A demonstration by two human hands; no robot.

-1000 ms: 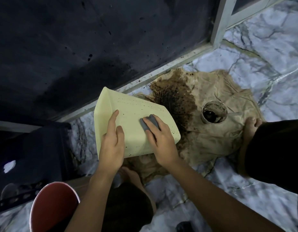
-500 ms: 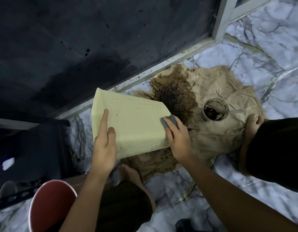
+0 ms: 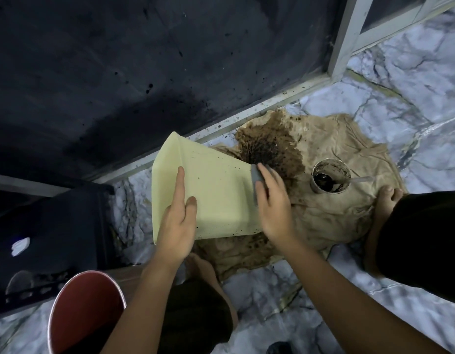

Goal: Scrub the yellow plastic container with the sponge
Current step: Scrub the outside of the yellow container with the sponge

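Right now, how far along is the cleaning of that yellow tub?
Midway, it seems. The broad face of the yellow container looks mostly clean, with small dark specks left. In hand: the left hand steadies it while the right hand presses the grey sponge on its right edge. Left: those specks, thickest along the lower edge. Its inside is hidden.

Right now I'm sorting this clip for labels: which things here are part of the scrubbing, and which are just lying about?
In the job:
- container, steadied by the left hand
- sponge, in the right hand's grip, at the container's right edge

Lying about:
- stained cloth on the floor
- dirty cup standing on the cloth
- red bucket
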